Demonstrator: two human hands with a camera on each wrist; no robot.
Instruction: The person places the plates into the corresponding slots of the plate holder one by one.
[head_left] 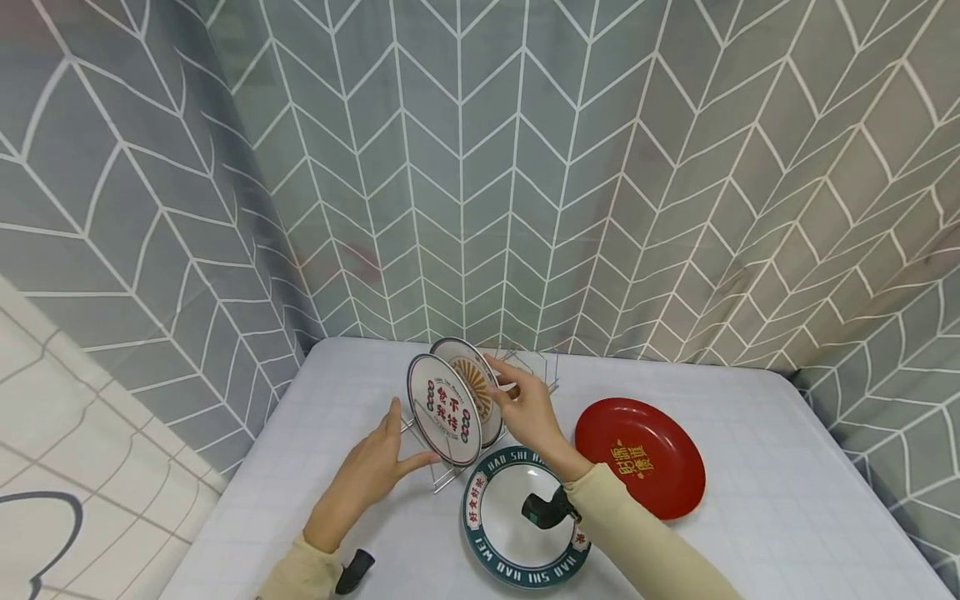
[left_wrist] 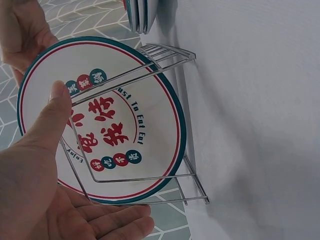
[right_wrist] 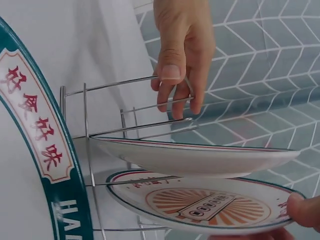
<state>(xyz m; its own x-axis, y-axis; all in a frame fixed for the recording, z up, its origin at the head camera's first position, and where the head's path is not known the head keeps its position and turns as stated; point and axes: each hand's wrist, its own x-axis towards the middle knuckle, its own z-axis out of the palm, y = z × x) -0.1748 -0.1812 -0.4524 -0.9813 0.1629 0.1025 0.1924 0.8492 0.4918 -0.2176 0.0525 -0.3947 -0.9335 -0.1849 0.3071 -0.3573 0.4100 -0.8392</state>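
My right hand [head_left: 528, 408] pinches the rim of a white plate with an orange sunburst [head_left: 471, 371], thumb on its face and fingers behind. This plate stands tilted in a silver wire dish rack [left_wrist: 145, 178]. Beside it, to the left, a white plate with red characters [head_left: 442, 400] leans in the same rack, partly covering the sunburst plate. My left hand [head_left: 367, 471] is spread at the rack's left end. Its thumb [left_wrist: 59, 95] lies by the wire in front of the red-lettered plate, and its fingers [left_wrist: 120, 222] stretch out along the rack's other side.
A white plate with a wide teal rim [head_left: 491, 562] lies flat in front of the rack, under my right forearm. To its right is a red oval plate with gold characters [head_left: 637, 458]. A white cloth covers the table [head_left: 757, 500]; a grey patterned curtain [head_left: 555, 183] hangs behind.
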